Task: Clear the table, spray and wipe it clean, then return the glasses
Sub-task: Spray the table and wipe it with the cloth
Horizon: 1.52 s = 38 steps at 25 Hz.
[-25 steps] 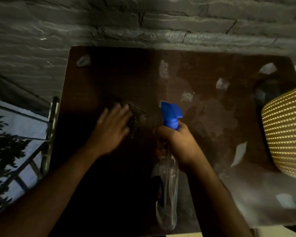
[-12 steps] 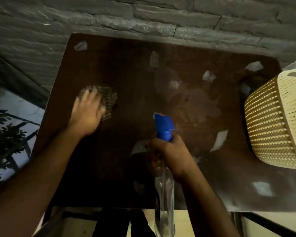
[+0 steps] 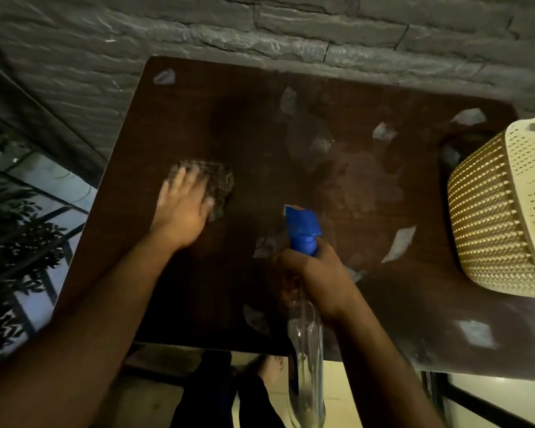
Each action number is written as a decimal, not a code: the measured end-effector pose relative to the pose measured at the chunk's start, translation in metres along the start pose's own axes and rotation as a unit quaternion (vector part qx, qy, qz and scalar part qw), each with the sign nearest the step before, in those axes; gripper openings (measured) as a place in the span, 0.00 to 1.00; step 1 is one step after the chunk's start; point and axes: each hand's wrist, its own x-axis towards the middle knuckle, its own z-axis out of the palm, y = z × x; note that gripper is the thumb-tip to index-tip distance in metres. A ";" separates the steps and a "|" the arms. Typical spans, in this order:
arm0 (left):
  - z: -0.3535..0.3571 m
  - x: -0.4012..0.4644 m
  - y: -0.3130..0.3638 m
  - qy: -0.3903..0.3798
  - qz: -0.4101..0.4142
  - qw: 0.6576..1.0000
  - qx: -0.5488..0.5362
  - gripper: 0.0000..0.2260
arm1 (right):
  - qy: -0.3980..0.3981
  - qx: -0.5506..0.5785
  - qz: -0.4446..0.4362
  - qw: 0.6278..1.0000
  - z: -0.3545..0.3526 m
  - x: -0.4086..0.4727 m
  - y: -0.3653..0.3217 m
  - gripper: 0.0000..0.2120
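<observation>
A dark brown table [image 3: 337, 112] stands against a grey stone wall, its top streaked with wet patches and pale reflections. My left hand [image 3: 183, 208] lies flat with straight fingers on a checked cloth [image 3: 220, 183], pressing it onto the left half of the table. My right hand [image 3: 318, 276] grips the neck of a clear spray bottle [image 3: 306, 350] with a blue nozzle [image 3: 301, 227], held over the table's front edge with the nozzle pointing away from me. No glasses are in view.
A cream woven plastic basket [image 3: 504, 220] sits at the table's right edge. The stone wall [image 3: 260, 29] runs along the far side. A railing and foliage [image 3: 19, 230] lie to the left. My legs and a bare foot show below the front edge.
My left hand moved the cloth from the table's middle to its left half. The right hand kept its grip on the bottle, and the view pulled back to show the front edge.
</observation>
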 end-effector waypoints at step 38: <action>0.036 -0.106 0.060 -0.013 0.107 0.994 0.021 0.23 | -0.001 -0.042 -0.019 0.999 -0.008 0.008 -0.004 0.06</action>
